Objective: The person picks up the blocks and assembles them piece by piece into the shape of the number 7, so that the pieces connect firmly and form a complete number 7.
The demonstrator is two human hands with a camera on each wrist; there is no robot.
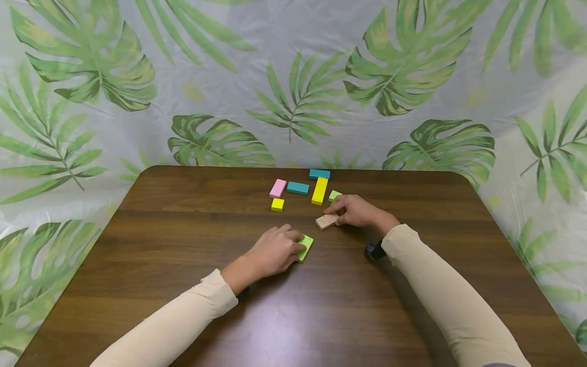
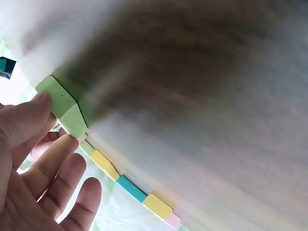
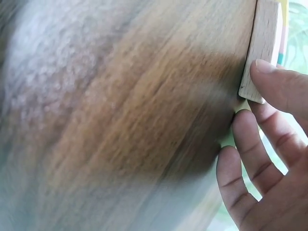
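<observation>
Presently, two blocks are in hand on the brown wood-grain table point(image 1: 160, 229). Left hand point(image 1: 277, 250): thumb and fingertip pinch a light-green block point(image 1: 306, 248); the other fingers are loosely bent, apart from one another in the wrist view. Right hand point(image 1: 359, 210): thumb and index finger pinch the near-right end of a bare wooden block point(image 1: 326, 221), remaining fingers spaced and slightly curved.

Green block: oblong, flat-faced, straight-edged, matt yellowish green. Wrist view gives two faces meeting at a clear edge, plus one small dark dot on the surface. It lies nearest the person, long axis slanting away to the right.

Wooden block: oblong, unpainted, pale tan; fine grain along the side, darker flecks on top. It lies beyond and to the right of the green one, the two apart, its long axis also slanting.

Farther back, a loose group: pink block point(image 1: 277, 188), small yellow block point(image 1: 277, 205) just in front of it, teal block point(image 1: 298, 188) to the right, then long yellow block point(image 1: 319, 191) with far teal block point(image 1: 319, 174) at its far end (contact cannot be told). Small green block point(image 1: 335, 195) sits just beyond the right fingers.
</observation>
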